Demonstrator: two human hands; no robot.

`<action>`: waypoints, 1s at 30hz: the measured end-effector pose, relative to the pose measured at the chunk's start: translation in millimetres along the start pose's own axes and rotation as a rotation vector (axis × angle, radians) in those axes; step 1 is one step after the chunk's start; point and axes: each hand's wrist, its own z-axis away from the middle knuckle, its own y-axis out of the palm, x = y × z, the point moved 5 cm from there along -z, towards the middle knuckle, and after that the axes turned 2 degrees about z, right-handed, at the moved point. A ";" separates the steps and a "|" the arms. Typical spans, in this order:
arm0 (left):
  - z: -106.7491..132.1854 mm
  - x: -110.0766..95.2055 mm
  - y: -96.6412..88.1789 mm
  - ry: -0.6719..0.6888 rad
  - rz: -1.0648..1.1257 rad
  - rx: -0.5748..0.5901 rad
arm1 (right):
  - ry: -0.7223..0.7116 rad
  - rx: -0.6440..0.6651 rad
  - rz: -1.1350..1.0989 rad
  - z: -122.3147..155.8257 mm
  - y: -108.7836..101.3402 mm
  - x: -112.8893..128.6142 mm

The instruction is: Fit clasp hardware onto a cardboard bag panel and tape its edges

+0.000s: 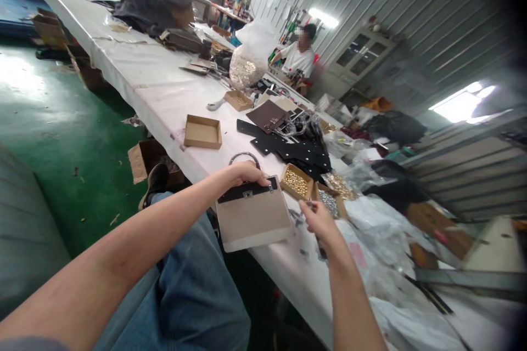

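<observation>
My left hand (pixel 249 174) grips the top edge of a beige and black handbag panel (pixel 255 218), thumb on the black strip, where small metal fittings show. A dark ring-shaped handle (pixel 245 158) stands up behind that hand. The panel is tilted over the table's near edge. To its right, my right hand (pixel 319 219) is closed with fingers pinched together near the small boxes; a dark tool-like thing shows below its palm, too blurred to name. Beside that hand sit a box of gold-coloured rivets (pixel 295 182) and a box of silver-coloured ones (pixel 328 202).
An open cardboard box (pixel 202 132) lies on the white table (pixel 152 104). Beyond are black studded strips (pixel 288 145), a brown flap piece (pixel 267 116) and a clear bag of small parts (pixel 247 63). Plastic bags (pixel 382 230) cover the right side. Another person (pixel 300 57) sits across the table.
</observation>
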 end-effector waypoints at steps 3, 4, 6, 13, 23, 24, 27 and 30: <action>19.2 -6.2 2.2 0.116 -0.017 -0.001 | -0.077 -0.140 0.250 13.8 5.0 -25.5; 26.8 -4.3 2.6 0.146 -0.011 0.007 | -0.100 -0.156 0.256 17.0 8.2 -30.3; 42.7 3.4 2.9 0.199 0.037 0.054 | -0.198 -0.171 0.322 22.4 13.9 -32.2; 80.4 32.7 0.1 0.337 0.203 0.172 | -0.468 -0.250 0.198 59.9 11.7 27.1; 105.4 27.2 29.9 0.704 -0.198 0.030 | -0.365 0.587 -0.028 97.5 51.4 103.9; 108.9 27.9 31.5 0.745 -0.213 0.000 | -0.368 0.575 -0.052 99.4 53.4 102.3; 119.0 36.2 36.5 0.798 -0.197 -0.064 | -0.389 0.529 -0.139 109.6 59.4 96.1; 128.6 50.6 42.2 0.772 -0.169 -0.093 | -0.400 0.525 -0.229 122.2 63.5 91.1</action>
